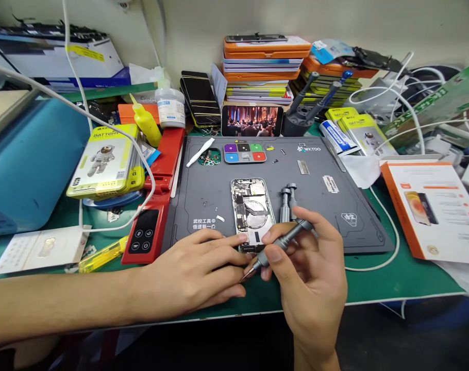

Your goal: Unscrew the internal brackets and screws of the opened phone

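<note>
An opened smartphone [253, 206] lies face up on the grey work mat, its circuit board and round charging coil showing. My left hand [203, 270] holds the phone's lower end, fingers bent over its near edge and partly hiding it. Between the thumb and fingers of my right hand [310, 281] is a grey screwdriver [283, 239], tilted. Its thin tip points down-left and meets the fingertips of my left hand; any screw there is too small to see. Two more screwdrivers [285, 203] lie just right of the phone.
Behind the phone sit a coloured magnetic tray [245, 153] and a propped phone playing video [252, 121]. A red device [144, 234], battery boxes [103, 162] and a yellow bottle [147, 123] stand left. An orange-white box [431, 211] and white cables [389, 257] lie right.
</note>
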### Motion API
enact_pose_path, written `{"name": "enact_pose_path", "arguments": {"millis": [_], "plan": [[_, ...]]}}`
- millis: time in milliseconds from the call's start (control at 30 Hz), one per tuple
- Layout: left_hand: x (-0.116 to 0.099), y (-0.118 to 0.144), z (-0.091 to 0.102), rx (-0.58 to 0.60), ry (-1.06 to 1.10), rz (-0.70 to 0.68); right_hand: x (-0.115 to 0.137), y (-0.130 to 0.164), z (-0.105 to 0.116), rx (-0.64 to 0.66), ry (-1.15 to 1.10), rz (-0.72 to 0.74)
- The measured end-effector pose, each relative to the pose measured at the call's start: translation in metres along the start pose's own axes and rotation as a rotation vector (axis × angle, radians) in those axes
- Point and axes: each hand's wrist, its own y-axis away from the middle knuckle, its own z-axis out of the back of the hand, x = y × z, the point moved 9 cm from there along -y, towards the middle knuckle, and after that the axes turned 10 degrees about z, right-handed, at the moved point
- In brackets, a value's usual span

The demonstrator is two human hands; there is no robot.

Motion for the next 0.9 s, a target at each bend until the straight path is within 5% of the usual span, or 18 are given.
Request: {"name": "enact_pose_path", "arguments": {"millis": [900], "plan": [[-0.0003,0.0008,-0.0002,0.002,0.004,0.019,0.0002,0.001,-0.0008,0.025,0.028,0.013]]}}
